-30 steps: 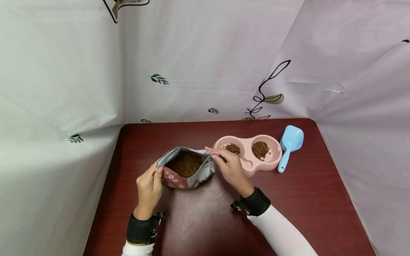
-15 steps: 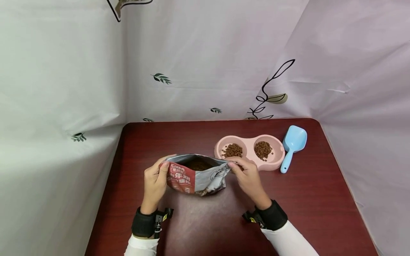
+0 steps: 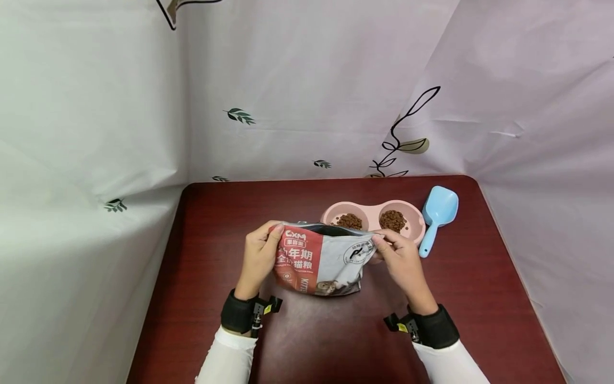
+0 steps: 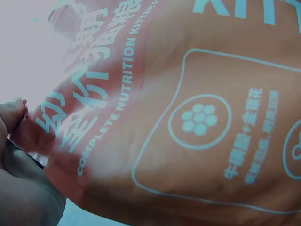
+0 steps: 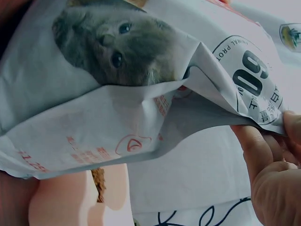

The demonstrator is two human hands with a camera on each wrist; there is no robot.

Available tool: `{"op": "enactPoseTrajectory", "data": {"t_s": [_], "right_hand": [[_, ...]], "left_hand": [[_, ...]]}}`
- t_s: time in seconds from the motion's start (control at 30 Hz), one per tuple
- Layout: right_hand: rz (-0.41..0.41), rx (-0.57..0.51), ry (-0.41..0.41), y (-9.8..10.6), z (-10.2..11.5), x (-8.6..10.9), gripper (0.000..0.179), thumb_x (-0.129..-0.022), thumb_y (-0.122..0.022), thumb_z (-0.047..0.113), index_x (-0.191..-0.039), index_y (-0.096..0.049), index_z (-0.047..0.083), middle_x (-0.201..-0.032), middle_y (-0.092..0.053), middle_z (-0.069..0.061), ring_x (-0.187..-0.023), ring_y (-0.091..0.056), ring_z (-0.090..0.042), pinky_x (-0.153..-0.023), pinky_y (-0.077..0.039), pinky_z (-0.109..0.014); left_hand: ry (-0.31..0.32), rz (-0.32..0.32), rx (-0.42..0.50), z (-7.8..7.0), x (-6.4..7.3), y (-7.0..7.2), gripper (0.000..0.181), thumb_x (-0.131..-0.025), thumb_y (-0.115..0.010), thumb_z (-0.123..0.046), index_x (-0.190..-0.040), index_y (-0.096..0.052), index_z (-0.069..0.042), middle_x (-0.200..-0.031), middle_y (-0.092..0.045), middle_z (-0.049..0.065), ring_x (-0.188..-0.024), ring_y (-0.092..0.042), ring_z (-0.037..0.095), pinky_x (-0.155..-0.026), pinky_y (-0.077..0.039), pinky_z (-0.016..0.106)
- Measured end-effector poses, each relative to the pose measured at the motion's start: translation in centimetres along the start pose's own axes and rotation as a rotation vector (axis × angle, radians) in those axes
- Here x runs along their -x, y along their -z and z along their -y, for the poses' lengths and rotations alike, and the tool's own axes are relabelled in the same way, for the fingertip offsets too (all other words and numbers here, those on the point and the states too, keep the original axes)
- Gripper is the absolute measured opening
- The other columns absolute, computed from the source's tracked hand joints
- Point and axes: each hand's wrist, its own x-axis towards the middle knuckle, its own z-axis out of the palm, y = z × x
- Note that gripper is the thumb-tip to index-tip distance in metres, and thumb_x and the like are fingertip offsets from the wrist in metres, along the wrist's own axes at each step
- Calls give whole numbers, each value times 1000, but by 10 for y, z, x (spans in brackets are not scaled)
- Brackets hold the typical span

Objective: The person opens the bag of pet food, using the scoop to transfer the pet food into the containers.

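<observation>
Both hands hold a red and white kitten food bag [image 3: 314, 261] by its two top corners. My left hand [image 3: 259, 256] pinches the left corner, thumb in front. At the right corner, my right hand [image 3: 400, 261] pinches the edge between thumb and fingers. The bag's mouth gapes a little and looks dark inside; its printed front faces me. Red panel lettering on the bag [image 4: 197, 122] fills the left wrist view. A kitten picture on the bag [image 5: 117, 47] shows in the right wrist view. Just behind the bag, a pink double bowl [image 3: 373, 213] is partly covered by it.
Brown kibble [image 3: 392, 220] lies in both hollows of the bowl. A light blue scoop [image 3: 440, 208] lies right of the bowl on the dark red table [image 3: 230, 205]. White patterned cloth [image 3: 297, 90] hangs behind the table and along its sides.
Both hands have moved right with the bag. It has tipped so its front faces me, its mouth has narrowed, and the kibble inside has gone out of sight. Bowl and scoop stay put.
</observation>
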Motion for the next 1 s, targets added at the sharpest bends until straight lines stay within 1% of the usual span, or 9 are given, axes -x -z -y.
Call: {"op": "enactPoseTrajectory", "data": {"t_s": [0.23, 0.3, 0.37, 0.4, 0.43, 0.53, 0.63, 0.73, 1.0], "right_hand": [[31, -8, -5, 5, -2, -13, 26, -100, -54, 11, -114, -65, -9, -98, -67, -30, -80, -70, -9, -68, -59, -21], [34, 1, 4, 5, -1, -17, 26, -99, -55, 12, -115, -64, -7, -97, -67, -29, -79, -70, -10, -66, -59, -20], [42, 34, 17, 5, 1, -21, 26, -98, -57, 13, -115, -64, -5, -91, -66, -26, -74, -68, -13, -63, -57, -17], [44, 69, 30, 4, 6, -22, 25, -98, -58, 12, -115, -65, -5, -88, -66, -24, -71, -66, -12, -61, -55, -16], [46, 112, 49, 2, 12, -23, 24, -97, -59, 11, -115, -65, -4, -82, -63, -21, -66, -62, -13, -58, -51, -16], [36, 245, 98, 1, 15, -28, 21, -95, -63, 15, -112, -68, 3, -73, -56, -12, -60, -50, -16, -52, -41, -21], [4, 333, 151, 0, 10, -34, 17, -93, -66, 20, -106, -70, 9, -75, -56, -4, -60, -46, -15, -52, -38, -25], [-27, 357, 187, 0, 3, -39, 15, -92, -66, 22, -99, -71, 10, -80, -61, -2, -62, -48, -13, -52, -40, -24], [-83, 388, 208, -1, 3, -45, 5, -88, -71, 8, -91, -72, 5, -65, -54, -5, -53, -41, -13, -46, -33, -23]], "left_hand": [[38, -19, -11, -2, -14, -10, 23, -100, -54, -14, -101, -70, 2, -82, -70, 22, -61, -64, 27, -51, -55, 32], [38, -26, -12, 2, -17, -12, 23, -100, -54, -14, -103, -70, 2, -84, -70, 23, -62, -64, 27, -52, -56, 32], [28, -35, -3, 13, -21, -13, 26, -100, -54, -20, -103, -71, 0, -84, -70, 21, -62, -65, 25, -52, -56, 30], [23, -38, 4, 19, -22, -13, 27, -100, -54, -23, -103, -71, -1, -84, -70, 21, -62, -65, 26, -51, -56, 31], [18, -37, 5, 19, -23, -13, 27, -101, -54, -23, -104, -71, -1, -84, -70, 21, -62, -65, 26, -51, -56, 31], [6, -30, 5, 17, -25, -14, 27, -101, -53, -21, -105, -69, 1, -83, -69, 22, -62, -65, 27, -51, -56, 31], [2, -28, -4, 3, -25, -14, 23, -101, -52, -11, -105, -68, 6, -83, -69, 25, -62, -64, 30, -52, -57, 35], [-1, -38, 4, 4, -27, -14, 23, -101, -52, -10, -105, -68, 6, -83, -69, 25, -62, -64, 30, -51, -56, 34], [-32, -62, -19, 7, -33, -14, 22, -100, -53, -10, -102, -69, 5, -83, -70, 24, -61, -64, 30, -51, -56, 36]]}}
